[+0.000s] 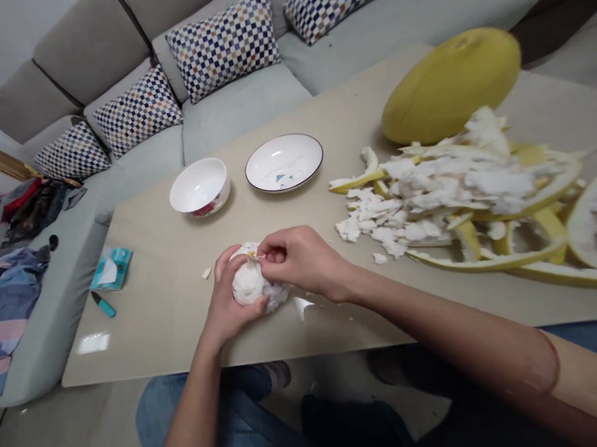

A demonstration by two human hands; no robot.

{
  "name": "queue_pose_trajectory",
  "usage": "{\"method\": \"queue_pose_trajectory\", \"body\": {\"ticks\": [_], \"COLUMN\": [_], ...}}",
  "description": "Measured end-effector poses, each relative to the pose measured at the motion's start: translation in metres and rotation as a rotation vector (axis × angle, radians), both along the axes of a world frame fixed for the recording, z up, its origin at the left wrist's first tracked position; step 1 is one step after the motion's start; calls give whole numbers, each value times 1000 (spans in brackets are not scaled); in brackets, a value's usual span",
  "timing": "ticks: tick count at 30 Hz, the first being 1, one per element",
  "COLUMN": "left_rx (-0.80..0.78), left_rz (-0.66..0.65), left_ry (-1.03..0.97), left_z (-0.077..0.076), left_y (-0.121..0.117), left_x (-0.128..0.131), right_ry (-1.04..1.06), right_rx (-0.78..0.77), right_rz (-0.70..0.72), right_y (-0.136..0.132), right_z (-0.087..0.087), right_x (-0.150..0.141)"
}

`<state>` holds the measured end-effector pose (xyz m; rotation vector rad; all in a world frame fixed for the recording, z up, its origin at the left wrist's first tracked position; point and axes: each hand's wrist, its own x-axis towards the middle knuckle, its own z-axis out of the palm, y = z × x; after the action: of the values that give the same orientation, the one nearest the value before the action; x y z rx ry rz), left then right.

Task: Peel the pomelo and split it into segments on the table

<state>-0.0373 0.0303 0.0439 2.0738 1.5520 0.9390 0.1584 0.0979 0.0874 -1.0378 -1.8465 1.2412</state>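
Note:
A peeled pomelo (pixel 247 283), still covered in white pith, rests on the table close to its front edge. My left hand (pixel 228 295) curls round its left side, fingers over the top and thumb along the front. At the upper right of the fruit, my right hand (pixel 295 260) pinches a thin shred of white pith (pixel 258 255) between thumb and forefinger. A small yellowish spot shows on the pomelo's top. Part of the fruit's right side is hidden by my right hand.
Beyond my hands stand a white bowl (pixel 196 189) and a dark-rimmed plate (pixel 285 161). To the right lie a heap of rind and pith (pixel 457 188) and a whole pomelo (pixel 456 85). A tissue pack (pixel 111 268) and a teal-handled knife (pixel 103 304) are at left.

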Motion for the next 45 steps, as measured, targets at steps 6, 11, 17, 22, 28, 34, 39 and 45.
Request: {"method": "queue_pose_trajectory", "body": {"ticks": [6,11,17,22,28,34,39,45], "left_rx": [8,53,34,23,37,44,51,70], "left_rz": [-29,-4,-1,0,3,14,39,72], "left_ry": [6,-9,6,33,62,82,85,72], "left_z": [-1,-5,-3,0,2,3,3,2], "left_y": [1,2,1,1,0,-1,-3,-7], "left_x": [-1,-5,-5,-4,-2,2,7,14], "right_ry": [247,217,56,-141,-329,-351,-339,-201], "right_rx": [-473,-433,-235,19,452,423,495,474], "right_rz": [155,86,-282,-693,-762,-815,-621,-126], "right_y": [-3,-9,-5,1,6,12,-1,-34], "right_z": [-8,-19,-11,1,-4,-3,-15,-43], "right_x": [15,53,125,164,189,196,155,68]}}
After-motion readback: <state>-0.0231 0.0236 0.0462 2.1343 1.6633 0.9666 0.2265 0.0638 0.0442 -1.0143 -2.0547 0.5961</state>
